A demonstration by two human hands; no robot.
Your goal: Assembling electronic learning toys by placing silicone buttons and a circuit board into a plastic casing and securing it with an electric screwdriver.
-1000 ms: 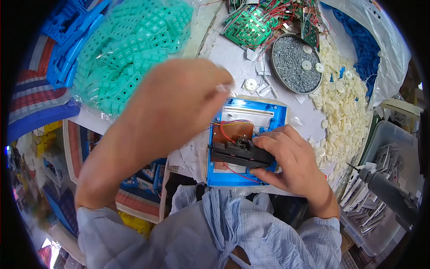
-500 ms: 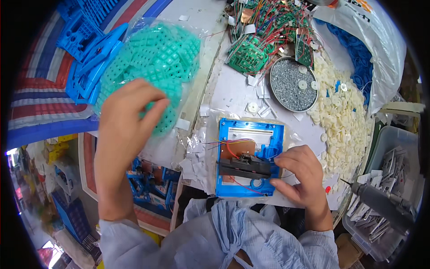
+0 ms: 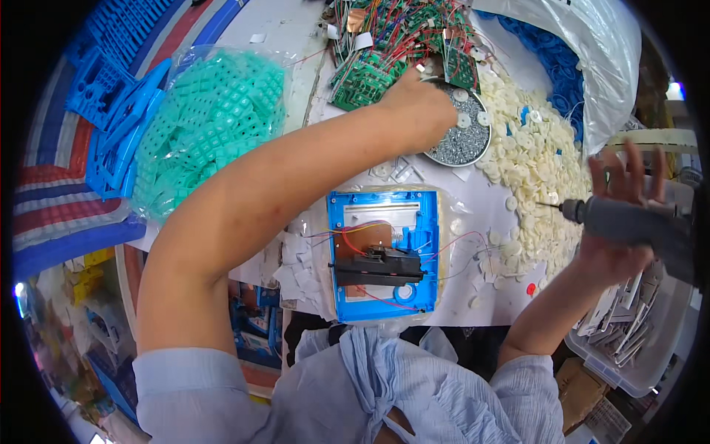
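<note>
My left hand [image 3: 420, 112] is over the round metal bowl [image 3: 464, 164] of small silver screws [image 3: 460, 148]; its fingertips are hidden. Spread fingers show on my right hand [image 3: 617, 189], raised at the right behind a grey electric screwdriver [image 3: 629, 220]. Its palm is partly covered by the tool, and the fingers are not wrapped round it. In front of me lies a blue plastic casing [image 3: 429, 214] on clear plastic wrap. Inside the casing are a brown board [image 3: 362, 240], a long black part [image 3: 379, 268] and thin coloured wires. Neither hand touches the casing.
Green circuit boards [image 3: 366, 81] with tangled wires are heaped at the back. Cream plastic discs [image 3: 543, 155] spread along the right. A bag of turquoise keypads [image 3: 214, 118] and blue plastic parts [image 3: 118, 129] lie left. A clear bin [image 3: 629, 374] stands lower right.
My left hand has moved right, from above the turquoise keypads to the screw bowl. My right hand has left the casing and risen rightward to the screwdriver, its fingers spreading.
</note>
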